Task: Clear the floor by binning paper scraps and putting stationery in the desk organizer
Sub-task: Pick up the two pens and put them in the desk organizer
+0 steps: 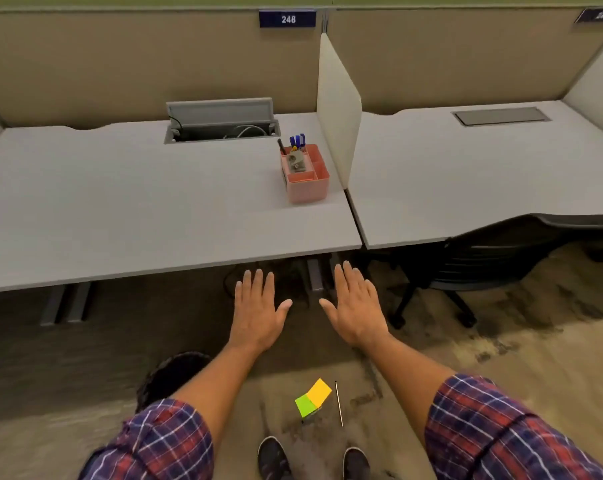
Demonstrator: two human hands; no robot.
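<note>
Both arms extend forward, palms down; the left hand (258,308) is spread flat with fingers apart and grips nothing; the right hand (357,306) is likewise splayed and empty; both hang in the air in front of the near edge of the pale grey counter (137,209), touching nothing. Rolled plaid sleeves in red and blue (500,427) cover the upper forearms.

The pink plastic desk organizer (307,178) stands upright on the counter near its right end, just beside the white divider panel (338,109); blue-capped pens (298,141) and a dark pen stand in its rear compartment; a grey object lies in a middle compartment, its kind unclear.

On the mottled carpet floor (500,348), between the forearms and ahead of two dark shoes (274,459), lie yellow and green square paper scraps (313,398), touching each other; a thin dark pencil-like stick (338,403) lies just right of them. A dark round waste bin (175,375) sits on the floor under the left forearm, partly hidden. A black office chair (483,265) stands tucked under the neighbouring counter to the right.
</note>
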